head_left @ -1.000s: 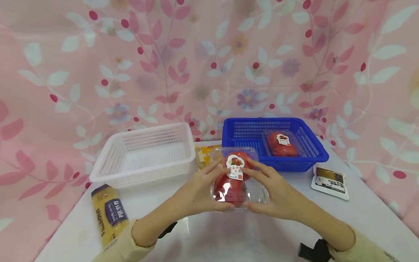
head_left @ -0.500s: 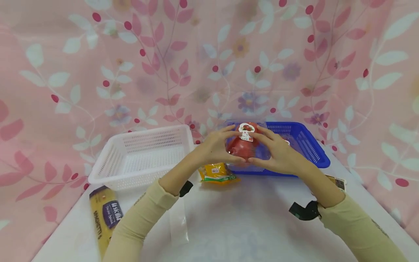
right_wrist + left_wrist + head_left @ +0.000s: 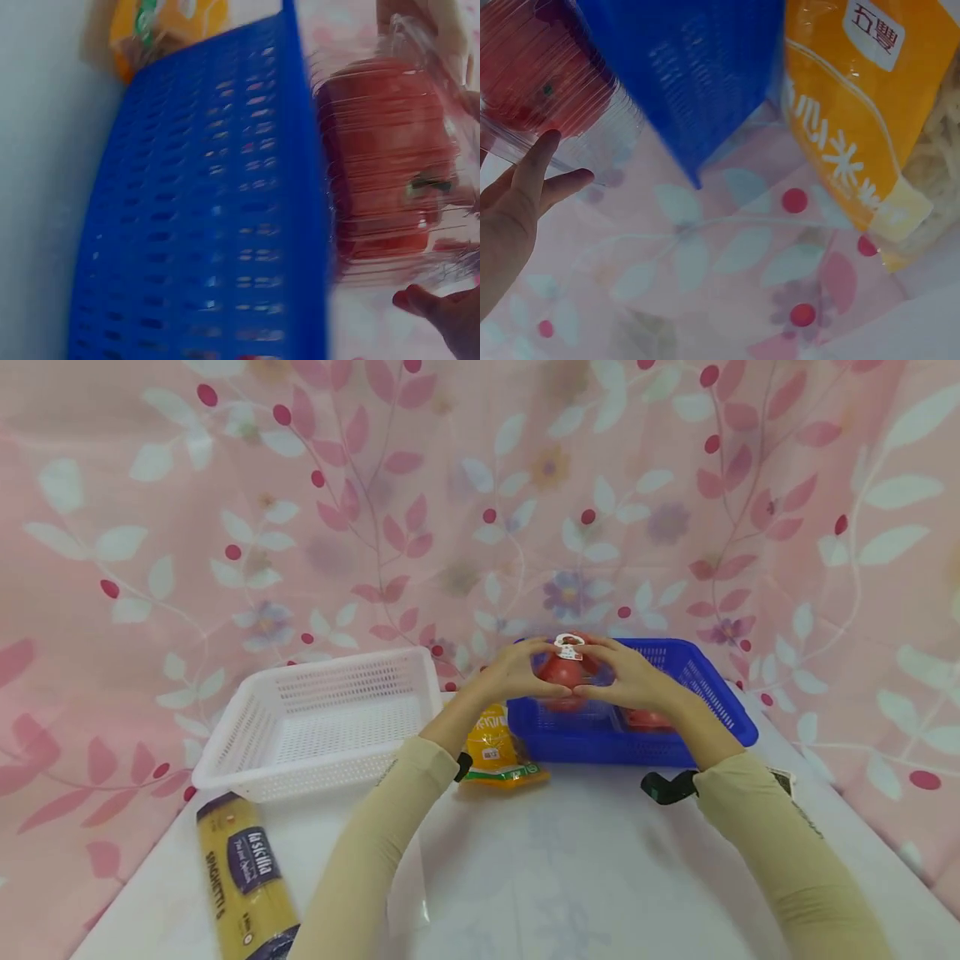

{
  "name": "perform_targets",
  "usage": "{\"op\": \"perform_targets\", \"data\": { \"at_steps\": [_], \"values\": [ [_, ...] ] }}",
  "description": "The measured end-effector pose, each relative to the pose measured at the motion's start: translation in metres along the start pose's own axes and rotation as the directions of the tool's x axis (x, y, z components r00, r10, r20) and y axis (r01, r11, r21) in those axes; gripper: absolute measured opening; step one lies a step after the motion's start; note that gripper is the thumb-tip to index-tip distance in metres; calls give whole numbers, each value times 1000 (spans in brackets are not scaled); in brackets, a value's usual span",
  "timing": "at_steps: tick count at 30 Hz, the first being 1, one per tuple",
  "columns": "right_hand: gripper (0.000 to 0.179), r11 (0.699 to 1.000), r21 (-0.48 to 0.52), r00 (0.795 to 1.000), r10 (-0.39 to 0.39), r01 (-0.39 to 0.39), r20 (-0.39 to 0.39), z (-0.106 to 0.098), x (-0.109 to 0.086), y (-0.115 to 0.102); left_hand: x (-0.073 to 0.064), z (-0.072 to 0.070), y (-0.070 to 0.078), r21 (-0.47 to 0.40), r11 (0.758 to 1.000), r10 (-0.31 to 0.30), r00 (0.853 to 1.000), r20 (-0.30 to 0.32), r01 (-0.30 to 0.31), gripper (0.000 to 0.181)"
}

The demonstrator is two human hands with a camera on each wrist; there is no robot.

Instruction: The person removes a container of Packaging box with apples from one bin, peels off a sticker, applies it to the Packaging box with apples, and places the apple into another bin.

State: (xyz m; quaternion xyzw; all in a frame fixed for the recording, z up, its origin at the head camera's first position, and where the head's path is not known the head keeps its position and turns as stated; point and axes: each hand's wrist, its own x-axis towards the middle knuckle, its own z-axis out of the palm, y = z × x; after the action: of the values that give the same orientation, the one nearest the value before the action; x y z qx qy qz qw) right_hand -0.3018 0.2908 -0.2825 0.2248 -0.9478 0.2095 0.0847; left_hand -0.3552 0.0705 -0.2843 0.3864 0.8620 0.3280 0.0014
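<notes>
Both hands hold a clear plastic box of tomatoes [image 3: 561,674] with a white label, over the left part of the blue basket [image 3: 600,748]. My left hand [image 3: 516,675] grips its left side. The right hand [image 3: 628,678] grips the opposite side. In the left wrist view, fingers [image 3: 534,166] touch the box's ridged wall beside a tomato [image 3: 547,86]. From the right wrist, the box [image 3: 394,161] appears beyond the basket's rim [image 3: 304,187]. A second box of tomatoes [image 3: 647,720] lies in the basket, partly hidden by the right hand.
A white basket [image 3: 315,768] stands at left. Between the baskets lies a yellow food bag [image 3: 498,752]. A spaghetti pack [image 3: 243,877] lies at front left. At right, a flat packet [image 3: 782,782] is mostly hidden by the right sleeve. A floral curtain [image 3: 450,510] hangs behind.
Both hands have carried the tomato box forward and slightly right, from above the table to over the blue basket. The yellow bag shows more from behind it.
</notes>
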Motion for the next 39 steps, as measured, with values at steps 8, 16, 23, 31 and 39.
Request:
{"op": "perform_targets", "data": {
  "at_steps": [8,16,23,31,39],
  "values": [
    [65,996,88,1000,-12,10,19,34,2,27,8,25,-24,71,993,-102,993,67,97,77],
    [68,993,109,998,39,-44,44,41,2,36,14,32,-28,86,991,-116,985,129,105,76],
    [63,987,135,996,84,-89,42,46,7,46,24,28,-28,111,987,-136,970,203,116,73],
    [58,979,181,995,93,-96,29,50,8,52,29,31,-31,110,978,-197,954,228,176,70],
    [62,977,180,993,112,-117,42,55,3,63,33,42,-28,158,969,-218,955,202,188,67]
  ]
}}
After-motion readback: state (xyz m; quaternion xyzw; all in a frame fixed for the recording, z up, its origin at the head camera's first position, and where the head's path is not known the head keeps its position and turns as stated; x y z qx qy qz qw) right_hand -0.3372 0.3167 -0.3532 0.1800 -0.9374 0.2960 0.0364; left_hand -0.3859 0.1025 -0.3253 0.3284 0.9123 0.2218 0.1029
